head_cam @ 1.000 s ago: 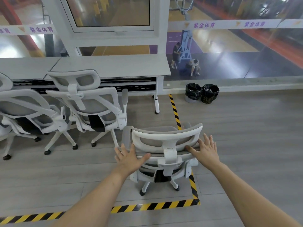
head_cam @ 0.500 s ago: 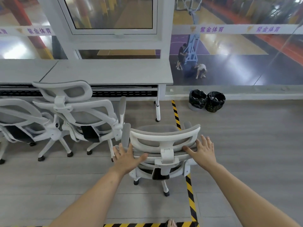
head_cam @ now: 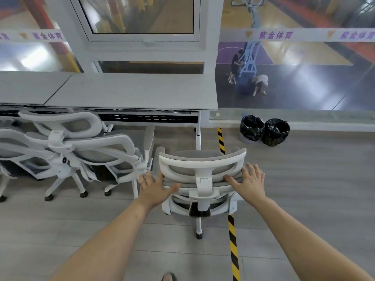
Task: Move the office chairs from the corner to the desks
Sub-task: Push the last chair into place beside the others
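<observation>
- The grey desk (head_cam: 129, 94) ran along the window wall.
- A white office chair (head_cam: 199, 171) stood just before the desk's right end, beside a parked chair (head_cam: 85, 151).
- The left hand (head_cam: 154, 188) and right hand (head_cam: 250, 183) pressed its backrest, fingers spread flat.
- Two black-lined bins (head_cam: 264, 130) stood near the wall.
</observation>
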### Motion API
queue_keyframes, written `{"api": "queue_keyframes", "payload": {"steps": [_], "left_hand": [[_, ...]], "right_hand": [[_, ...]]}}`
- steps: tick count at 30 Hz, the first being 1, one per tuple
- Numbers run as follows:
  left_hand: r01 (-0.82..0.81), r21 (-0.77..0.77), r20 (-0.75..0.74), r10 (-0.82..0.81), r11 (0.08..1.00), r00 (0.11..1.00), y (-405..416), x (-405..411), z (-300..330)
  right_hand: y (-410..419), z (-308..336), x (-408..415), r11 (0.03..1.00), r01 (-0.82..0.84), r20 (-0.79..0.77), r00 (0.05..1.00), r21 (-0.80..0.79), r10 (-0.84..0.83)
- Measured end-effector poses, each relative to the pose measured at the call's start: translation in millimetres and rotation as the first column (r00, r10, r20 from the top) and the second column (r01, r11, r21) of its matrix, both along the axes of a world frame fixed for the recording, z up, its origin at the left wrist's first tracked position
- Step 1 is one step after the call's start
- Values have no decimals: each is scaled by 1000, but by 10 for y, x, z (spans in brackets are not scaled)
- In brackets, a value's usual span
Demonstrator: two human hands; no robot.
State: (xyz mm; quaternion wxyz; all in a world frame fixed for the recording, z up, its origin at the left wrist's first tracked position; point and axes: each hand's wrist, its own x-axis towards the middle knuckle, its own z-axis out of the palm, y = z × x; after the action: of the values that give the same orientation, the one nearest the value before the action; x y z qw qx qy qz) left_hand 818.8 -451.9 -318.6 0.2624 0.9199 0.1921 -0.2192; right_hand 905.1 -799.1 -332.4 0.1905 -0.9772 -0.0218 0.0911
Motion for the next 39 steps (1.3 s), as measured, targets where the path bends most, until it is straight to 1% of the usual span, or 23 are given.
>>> {"api": "queue_keyframes", "payload": {"steps": [5,9,17,22,25,31,34,39], "left_hand": [[-5,21,-13,5,1000,1000,63,433,2],[17,1,17,-17,1000,1000,206,794,6],[18,4,-17,-18,1000,1000,546,1396,-13],[37,-16,18,-36,999,999,618,1698,58],[37,-5,13,-37,999,999,652,1875,69],[49,27,-22,-49,998,999,642,2111,49],[50,29,-33,-49,998,998,601,2142,76],[46,53,-34,-44,998,998,550,2199,52]], "right_hand": [[90,8,452,1000,-9,-4,1000,0,9],[241,24,744,999,4,-12,1000,-35,-4],[542,41,1268,1000,19,-23,1000,-16,-20],[612,38,1596,999,17,-49,999,-38,-18],[643,28,1752,999,26,-47,999,-42,-28],[635,16,1957,999,31,-33,999,-37,-33],[603,26,2029,999,18,-51,999,-40,-20],[550,36,2081,999,19,-37,999,-41,-20]]}}
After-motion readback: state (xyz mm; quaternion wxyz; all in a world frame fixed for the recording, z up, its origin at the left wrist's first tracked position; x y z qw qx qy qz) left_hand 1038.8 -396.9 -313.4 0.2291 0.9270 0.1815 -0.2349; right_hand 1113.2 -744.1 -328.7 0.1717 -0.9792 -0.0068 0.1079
